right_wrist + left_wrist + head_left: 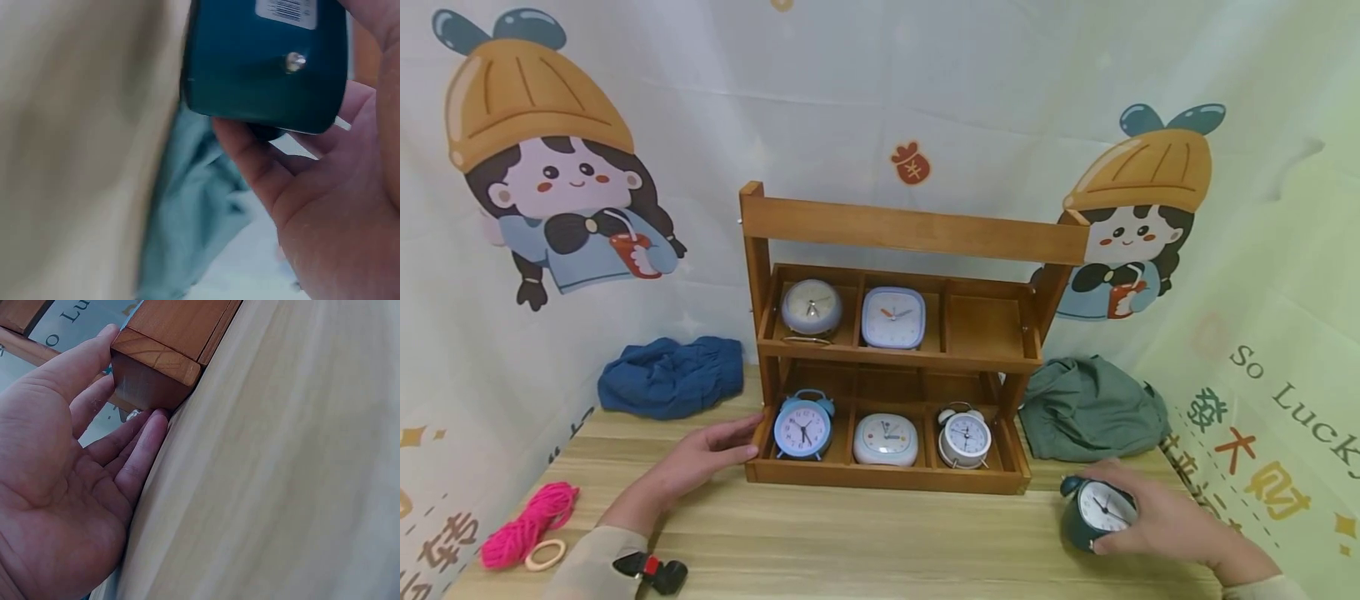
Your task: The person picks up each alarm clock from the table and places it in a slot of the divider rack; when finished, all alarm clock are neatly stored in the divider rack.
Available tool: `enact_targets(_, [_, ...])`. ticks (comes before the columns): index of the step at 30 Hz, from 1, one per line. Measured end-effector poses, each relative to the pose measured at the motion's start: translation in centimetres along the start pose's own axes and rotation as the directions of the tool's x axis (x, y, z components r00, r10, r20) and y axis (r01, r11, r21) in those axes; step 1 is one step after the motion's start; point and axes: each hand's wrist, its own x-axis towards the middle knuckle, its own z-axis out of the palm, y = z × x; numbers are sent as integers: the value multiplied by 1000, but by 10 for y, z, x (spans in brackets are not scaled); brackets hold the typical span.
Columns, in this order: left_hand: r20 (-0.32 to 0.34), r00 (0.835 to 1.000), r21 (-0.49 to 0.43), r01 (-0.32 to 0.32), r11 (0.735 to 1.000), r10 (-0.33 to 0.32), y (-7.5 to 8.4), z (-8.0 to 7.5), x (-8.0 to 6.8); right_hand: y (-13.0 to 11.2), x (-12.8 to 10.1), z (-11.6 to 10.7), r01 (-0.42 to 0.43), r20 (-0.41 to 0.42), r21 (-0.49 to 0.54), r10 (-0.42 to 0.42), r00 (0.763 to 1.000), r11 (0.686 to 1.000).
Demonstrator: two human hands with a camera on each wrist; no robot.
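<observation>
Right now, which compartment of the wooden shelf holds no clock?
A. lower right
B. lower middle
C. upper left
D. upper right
D: the upper right compartment of the wooden shelf is bare, while clocks fill the other five and the right hand holds a dark green clock.

On the table [865, 542] we saw a crumpled blue cloth [670, 377] at ten o'clock and a green cloth [1090, 408] at two. Pink yarn [527, 525] lay at eight, a pale ring [545, 554] just beside it, a black-and-red clip [651, 572] near seven.
</observation>
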Motion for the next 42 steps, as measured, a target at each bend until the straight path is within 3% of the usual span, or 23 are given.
enact_targets(4, [0, 1000, 7, 5, 1000, -5, -1, 0, 1, -31, 22, -17, 108, -148, -96, -121, 982, 990])
enact_targets(9, [8, 1000, 10, -2, 1000, 2, -1, 0, 1, -66, 54, -47, 251, -279, -213, -305, 911, 944])
enact_targets(11, [10, 1000, 3, -10, 1000, 10, 0, 0, 1, -79, 69, -57, 275, -311, -215, -332, 891, 937])
enact_targets(14, [6, 1000, -3, -14, 1000, 14, 0, -2, -1, -98, 92, -68, 276, -344, -191, -327, 880, 942])
enact_targets(21, [-5, 1000, 17, -10, 1000, 10, -1, -2, -2, -129, 142, -75, 233, -379, -199, -294, 877, 952])
enact_targets(30, [5, 1000, 12, -25, 1000, 25, 0, -2, 0, -139, 178, -72, 128, -448, -275, -244, 860, 953])
enact_targets(42, [4, 1000, 10, -10, 1000, 10, 1, -1, 0, -128, 203, -63, 5, -355, -193, -75, 932, 981])
